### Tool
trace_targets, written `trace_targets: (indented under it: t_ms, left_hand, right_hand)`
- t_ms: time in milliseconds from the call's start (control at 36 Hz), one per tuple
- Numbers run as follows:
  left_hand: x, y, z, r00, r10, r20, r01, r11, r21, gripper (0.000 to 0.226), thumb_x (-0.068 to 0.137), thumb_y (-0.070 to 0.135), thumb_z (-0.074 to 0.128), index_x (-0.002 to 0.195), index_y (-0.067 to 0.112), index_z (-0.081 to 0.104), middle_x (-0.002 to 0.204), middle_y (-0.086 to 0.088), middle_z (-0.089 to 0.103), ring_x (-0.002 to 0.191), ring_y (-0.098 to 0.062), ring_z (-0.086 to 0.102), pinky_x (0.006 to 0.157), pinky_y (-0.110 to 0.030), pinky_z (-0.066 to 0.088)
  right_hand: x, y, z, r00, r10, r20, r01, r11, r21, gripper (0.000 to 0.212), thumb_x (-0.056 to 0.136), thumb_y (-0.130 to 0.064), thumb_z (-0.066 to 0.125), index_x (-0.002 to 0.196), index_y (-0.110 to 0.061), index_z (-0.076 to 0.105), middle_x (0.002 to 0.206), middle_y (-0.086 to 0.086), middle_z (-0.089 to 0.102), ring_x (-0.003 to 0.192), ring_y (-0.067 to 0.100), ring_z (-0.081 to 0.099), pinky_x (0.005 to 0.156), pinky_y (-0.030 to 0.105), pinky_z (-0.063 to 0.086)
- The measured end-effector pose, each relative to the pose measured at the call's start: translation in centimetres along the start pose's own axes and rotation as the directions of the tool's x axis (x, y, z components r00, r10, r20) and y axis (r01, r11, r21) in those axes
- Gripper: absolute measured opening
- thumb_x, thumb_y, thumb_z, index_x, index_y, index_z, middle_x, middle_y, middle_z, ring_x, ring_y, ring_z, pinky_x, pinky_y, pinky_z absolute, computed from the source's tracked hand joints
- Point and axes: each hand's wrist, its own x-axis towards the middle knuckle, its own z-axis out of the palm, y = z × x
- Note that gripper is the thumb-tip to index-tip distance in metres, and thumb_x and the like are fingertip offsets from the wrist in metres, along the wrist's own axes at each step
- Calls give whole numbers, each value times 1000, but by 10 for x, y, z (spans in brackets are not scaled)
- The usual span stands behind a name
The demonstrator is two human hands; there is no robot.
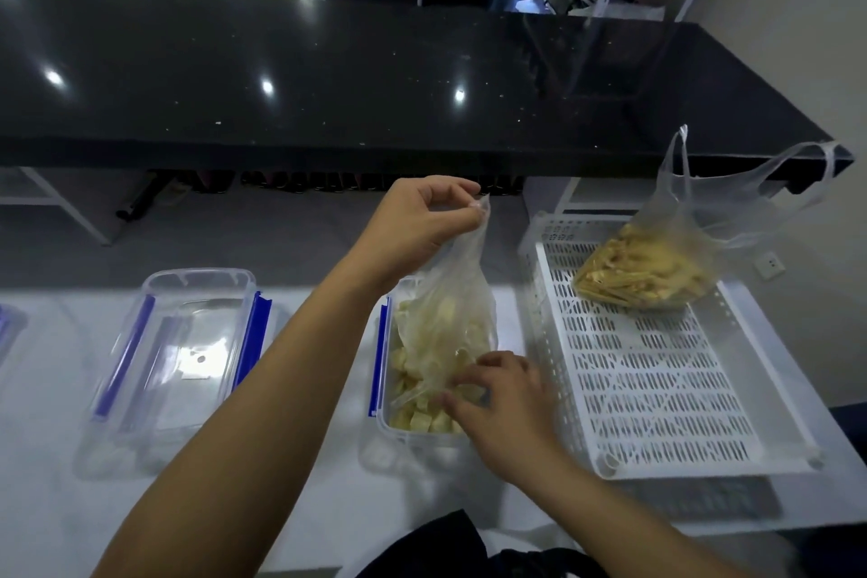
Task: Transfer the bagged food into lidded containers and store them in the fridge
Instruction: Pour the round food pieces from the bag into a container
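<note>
The bag (445, 310) hangs upright over the container (389, 418), its long axis running from my left hand (417, 225) down into the tub, mouth end low. My left hand pinches the bag's top corner above the container; my right hand (497, 394), nearer the food, pinches the bag's lower end among the pale cubes (413, 413) already inside. I judge the next move is lifting straight up, away from the container, to shake out the rest.
</note>
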Motion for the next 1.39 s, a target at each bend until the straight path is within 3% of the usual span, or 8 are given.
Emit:
trace_targets:
  t_ms: [333, 500, 639, 917, 1083, 1167, 1278, 1389]
  left_hand:
    - [3, -2, -7, 998, 14, -64, -10, 998, 70, 12, 88, 19, 73, 77, 24, 75, 114, 14, 71, 102, 0, 67, 82, -19, 51]
    - [3, 1, -42, 993, 18, -113, -22, 999, -29, 18, 90, 10, 68, 79, 23, 74, 117, 7, 73, 105, -14, 68, 99, -38, 51]
    - [-3, 4, -61, 996, 41, -79, -46, 997, -65, 8, 86, 14, 68, 81, 17, 74, 121, -2, 72, 102, -17, 68, 96, -38, 52]
    - [-7, 2, -69, 993, 95, -73, -104, 986, -130, 9, 87, 28, 71, 92, 28, 78, 119, -2, 73, 109, -21, 69, 100, -43, 54]
    - [-10, -48, -69, 939, 42, 341, 65, 953, -296, 75, 77, 29, 79, 145, 28, 49, 148, -6, 54, 140, -26, 47, 115, -48, 33]
    - [-28, -78, -66, 868, -49, 495, 162, 969, -188, 95, 74, 21, 85, 152, 40, 35, 156, 4, 44, 147, -18, 38, 121, -48, 24]
    - [-39, -83, -42, 831, -171, 529, 261, 960, -99, 85, 76, 14, 85, 147, 36, 45, 147, 4, 55, 138, -16, 50, 117, -50, 35]
    - [-35, -67, -20, 902, -162, 401, 204, 977, -65, 48, 83, 3, 77, 126, 20, 64, 117, -4, 75, 111, -20, 70, 92, -32, 57]
  right_hand:
    - [-7, -10, -26, 983, -19, -185, 65, 967, 246, 31, 80, -21, 75, 60, -39, 61, 125, -16, 55, 137, 17, 31, 114, 51, 25]
    - [-27, -37, -92, 885, -203, -418, 320, 919, 231, 5, 72, -39, 63, 75, -34, 64, 128, -34, 48, 139, -1, 27, 105, 20, 17]
    - [-31, -54, -121, 944, -206, -259, 305, 846, 437, 12, 79, -28, 71, 68, -29, 68, 123, -28, 61, 123, -4, 50, 107, 50, 39]
    - [-9, -39, -136, 923, -187, -335, 349, 774, 528, 7, 84, -25, 72, 79, -21, 74, 114, -9, 71, 109, 18, 66, 99, 54, 50]
    - [-16, 3, -97, 979, -194, -58, 171, 639, 750, 64, 74, -69, 69, 129, -37, 59, 120, -8, 69, 113, 15, 66, 98, 47, 53]
    - [-25, 26, -60, 983, -156, 93, 58, 755, 653, 90, 58, -70, 83, 139, -48, 48, 137, -14, 60, 123, 8, 59, 102, 33, 49]
    - [-15, 25, -40, 987, -123, -100, 159, 757, 634, 23, 89, -31, 74, 112, -30, 74, 110, -11, 75, 106, 5, 68, 86, 17, 52]
    - [2, 9, -52, 975, -152, -160, 220, 742, 634, 15, 91, -28, 68, 96, -32, 81, 102, -11, 77, 103, 5, 70, 87, 21, 53]
